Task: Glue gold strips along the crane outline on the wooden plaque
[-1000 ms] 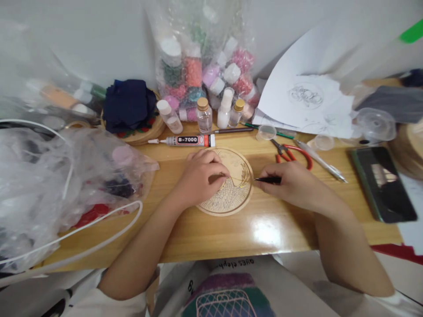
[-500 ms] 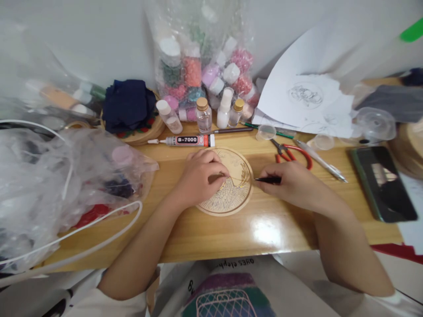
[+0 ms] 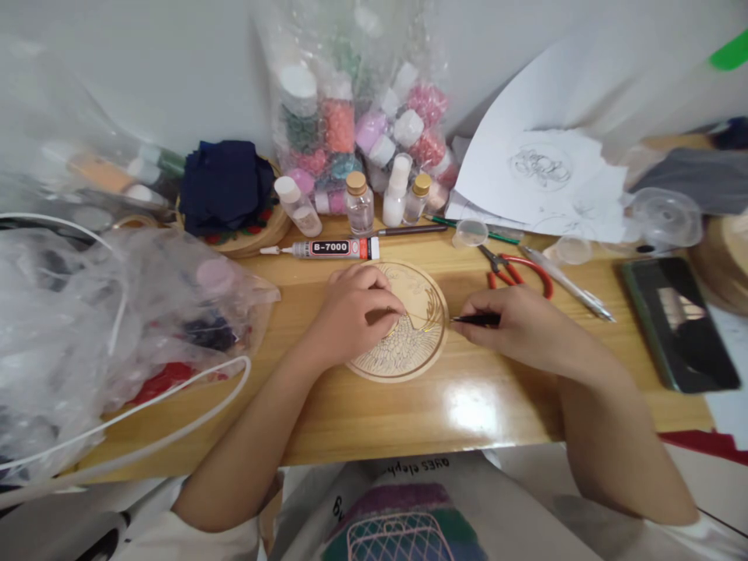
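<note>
A round wooden board [image 3: 403, 362] with a fine line drawing of feather-like shapes and gold outlines lies flat on the table. My left hand [image 3: 359, 315] rests over its left part, thumb and forefinger pinched on a thin gold wire [image 3: 424, 318] that stretches right across the board. In my right hand [image 3: 514, 327], just off the board's right edge, are slim black tweezers [image 3: 476, 319]; their tip points left at the wire's end. Whether the tip grips the wire is too small to tell. My left palm hides part of the drawing.
Behind the board lie a B-7000 glue tube [image 3: 336, 248], small bottles [image 3: 359, 206] and a brown stick tool [image 3: 409, 231]. Red-handled pliers [image 3: 526, 273], a pen [image 3: 573, 288] and a phone [image 3: 678, 323] are at right. Plastic bags [image 3: 64, 335] and a white cable [image 3: 192, 382] occupy the left.
Almost nothing differs. Both hands keep their places, and the tweezers are still at the board's right edge with at most a slight shift.
</note>
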Demonstrator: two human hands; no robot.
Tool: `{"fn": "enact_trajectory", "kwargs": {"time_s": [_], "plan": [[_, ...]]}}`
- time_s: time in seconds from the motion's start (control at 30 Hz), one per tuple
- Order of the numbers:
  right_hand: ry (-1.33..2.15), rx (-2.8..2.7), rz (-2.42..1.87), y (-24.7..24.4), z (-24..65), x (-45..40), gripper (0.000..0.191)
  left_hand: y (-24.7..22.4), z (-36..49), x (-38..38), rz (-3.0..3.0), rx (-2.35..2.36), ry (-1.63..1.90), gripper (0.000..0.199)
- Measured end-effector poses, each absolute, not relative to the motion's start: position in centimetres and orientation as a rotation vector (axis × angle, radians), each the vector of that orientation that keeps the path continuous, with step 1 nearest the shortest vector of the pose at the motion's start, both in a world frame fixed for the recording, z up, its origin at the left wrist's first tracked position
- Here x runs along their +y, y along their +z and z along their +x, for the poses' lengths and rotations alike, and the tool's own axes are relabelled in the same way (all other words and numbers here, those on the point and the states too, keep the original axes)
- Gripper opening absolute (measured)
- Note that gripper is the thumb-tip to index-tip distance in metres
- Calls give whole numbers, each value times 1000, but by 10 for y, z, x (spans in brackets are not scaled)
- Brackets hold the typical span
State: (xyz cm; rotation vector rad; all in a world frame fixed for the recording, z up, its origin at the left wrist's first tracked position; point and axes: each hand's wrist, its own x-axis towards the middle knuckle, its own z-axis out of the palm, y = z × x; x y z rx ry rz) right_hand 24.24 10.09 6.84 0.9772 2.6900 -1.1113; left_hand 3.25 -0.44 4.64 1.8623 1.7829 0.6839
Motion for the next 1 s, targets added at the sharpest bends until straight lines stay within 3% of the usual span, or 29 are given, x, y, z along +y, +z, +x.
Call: {"fn": "enact_trajectory", "kwargs": {"time_s": [0.43, 1.0], "plan": [[-1079, 2684, 968, 71, 242, 100, 23, 39, 30, -7, 1912, 1712, 794, 14], [-1105, 2726, 936, 68, 242, 101, 23, 43, 30, -8, 2243, 1726, 615, 23]]}}
